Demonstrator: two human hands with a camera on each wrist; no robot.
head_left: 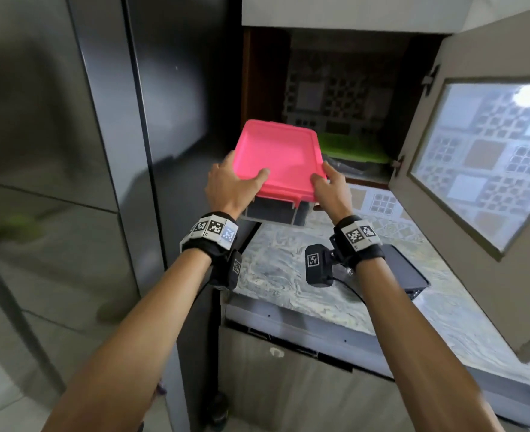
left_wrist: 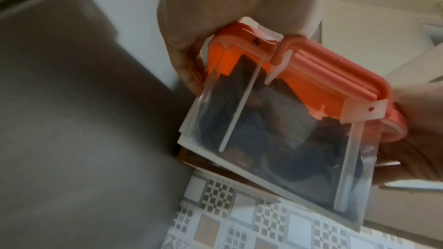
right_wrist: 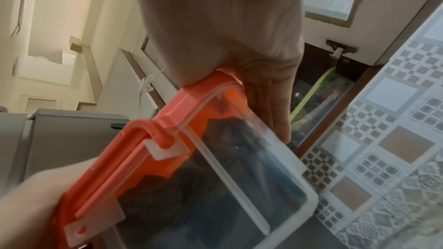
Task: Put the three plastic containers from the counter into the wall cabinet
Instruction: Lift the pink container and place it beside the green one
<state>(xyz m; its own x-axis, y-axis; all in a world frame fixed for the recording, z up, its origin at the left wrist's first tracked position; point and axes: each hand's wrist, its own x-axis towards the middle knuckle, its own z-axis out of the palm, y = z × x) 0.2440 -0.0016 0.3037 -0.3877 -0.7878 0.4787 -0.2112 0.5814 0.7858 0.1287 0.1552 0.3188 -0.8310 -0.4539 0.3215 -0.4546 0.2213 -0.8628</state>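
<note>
Up front, two hands, left hand, right hand, one pink-lidded container, one green-lidded container

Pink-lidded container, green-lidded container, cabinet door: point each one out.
pink-lidded container point(head_left: 277, 151): head view, middle of its pink lid.
green-lidded container point(head_left: 351, 148): head view, on its green lid, inside the cabinet.
cabinet door point(head_left: 475, 48): head view, upper frame of the open door.

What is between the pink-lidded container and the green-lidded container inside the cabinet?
Nothing: in the head view the pink-lidded container, held by both hands, hangs before the green-lidded container, with only bare shelf showing between them.
</note>
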